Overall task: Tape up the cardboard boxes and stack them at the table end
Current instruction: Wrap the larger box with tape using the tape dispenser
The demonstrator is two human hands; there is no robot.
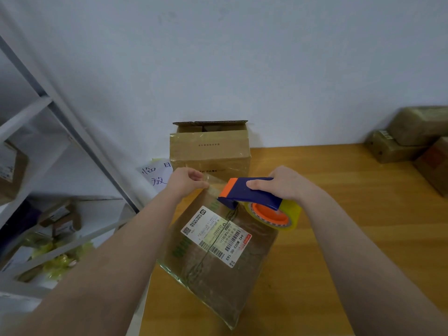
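Head view, step: I judge that a strip is being started at the far edge of the near box (218, 263); the run along its top is not yet laid
Left grip: the left hand (188, 180) pinches the free end of the clear tape strip (214, 184) between thumb and curled fingers, right at the box's far edge
Right grip: the right hand (284, 184) is wrapped round the blue-and-orange tape dispenser (252, 191), thumb along its side; the yellowish roll (289, 218) sits over the box's far right corner
Method: I would press the free end down over the far edge first; then draw the dispenser toward me along the centre seam, low, so the strip lies taut and flat; then rub it down before cutting; a slack strip would likely wrinkle or stick to itself
Near box: brown cardboard, askew at the left edge of the counter (339, 251), one corner toward me; glossy with clear tape; a white shipping label (217, 237) with barcodes crosses the seam
Far box: the far box (209, 151) stands just behind, against the wall; top flaps open
Stack: taped boxes (412, 134) are piled at the counter's far right
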